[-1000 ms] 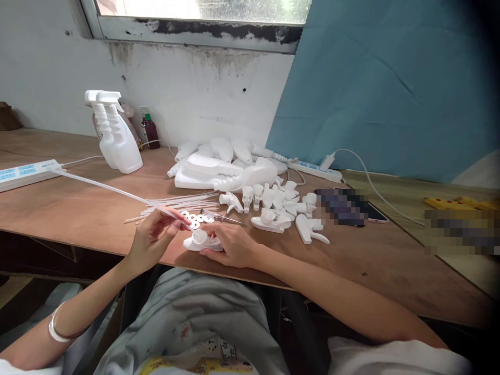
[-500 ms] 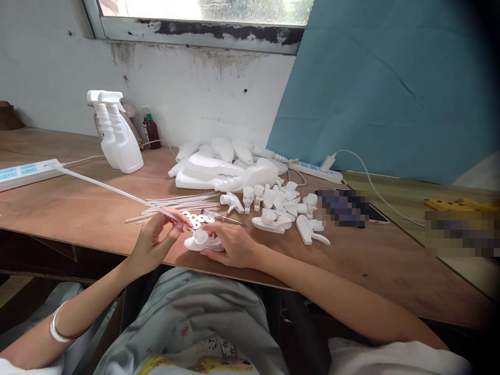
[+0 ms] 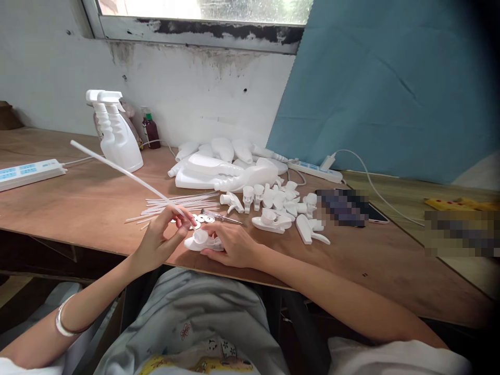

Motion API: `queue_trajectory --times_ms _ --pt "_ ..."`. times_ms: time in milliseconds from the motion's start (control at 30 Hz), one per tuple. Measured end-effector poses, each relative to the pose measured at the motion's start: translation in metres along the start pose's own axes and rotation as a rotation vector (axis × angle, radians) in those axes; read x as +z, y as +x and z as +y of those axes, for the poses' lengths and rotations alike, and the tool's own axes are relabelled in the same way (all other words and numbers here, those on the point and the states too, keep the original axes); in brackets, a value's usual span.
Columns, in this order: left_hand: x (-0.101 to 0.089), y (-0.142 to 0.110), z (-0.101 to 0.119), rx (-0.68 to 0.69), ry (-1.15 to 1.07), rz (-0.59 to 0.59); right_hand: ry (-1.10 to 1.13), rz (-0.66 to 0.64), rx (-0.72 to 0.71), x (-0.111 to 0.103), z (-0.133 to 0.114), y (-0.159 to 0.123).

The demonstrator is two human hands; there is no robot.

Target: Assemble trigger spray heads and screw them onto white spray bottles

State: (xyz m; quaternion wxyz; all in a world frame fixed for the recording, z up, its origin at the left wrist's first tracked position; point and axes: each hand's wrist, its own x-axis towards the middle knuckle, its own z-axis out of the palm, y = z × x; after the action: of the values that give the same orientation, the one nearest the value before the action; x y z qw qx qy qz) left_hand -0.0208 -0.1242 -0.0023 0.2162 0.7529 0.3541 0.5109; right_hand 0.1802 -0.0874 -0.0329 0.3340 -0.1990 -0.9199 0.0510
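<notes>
My left hand pinches a long white plastic tube near its lower end. The tube slants up to the left, its lower tip close to the round collar of a white trigger spray head; I cannot tell whether the tip is inside. My right hand grips this spray head by its trigger side, low over the table's front edge. Just behind my fingers lie several white ring washers and a thin screwdriver-like tool. More white tubes lie in a loose bundle behind them.
Several spray heads are heaped on the right, with white bottles piled behind. Assembled spray bottles stand at the back left beside a dark bottle. Power strips lie on both sides; a phone rests on the right.
My left hand has tilted the tube steeper, its far end rising, and moved its lower tip slightly right toward the spray head's collar. My right hand and the spray head have stayed put.
</notes>
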Motion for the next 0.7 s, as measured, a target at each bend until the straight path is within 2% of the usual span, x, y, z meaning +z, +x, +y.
queue_trajectory --times_ms 400,700 --pt "0.013 0.001 -0.007 -0.047 -0.088 0.027 0.002 0.013 -0.016 0.0 0.0 0.0" --pt "0.017 0.001 -0.004 -0.006 0.001 -0.016 0.001 0.016 -0.02 0.0 0.0 0.0"
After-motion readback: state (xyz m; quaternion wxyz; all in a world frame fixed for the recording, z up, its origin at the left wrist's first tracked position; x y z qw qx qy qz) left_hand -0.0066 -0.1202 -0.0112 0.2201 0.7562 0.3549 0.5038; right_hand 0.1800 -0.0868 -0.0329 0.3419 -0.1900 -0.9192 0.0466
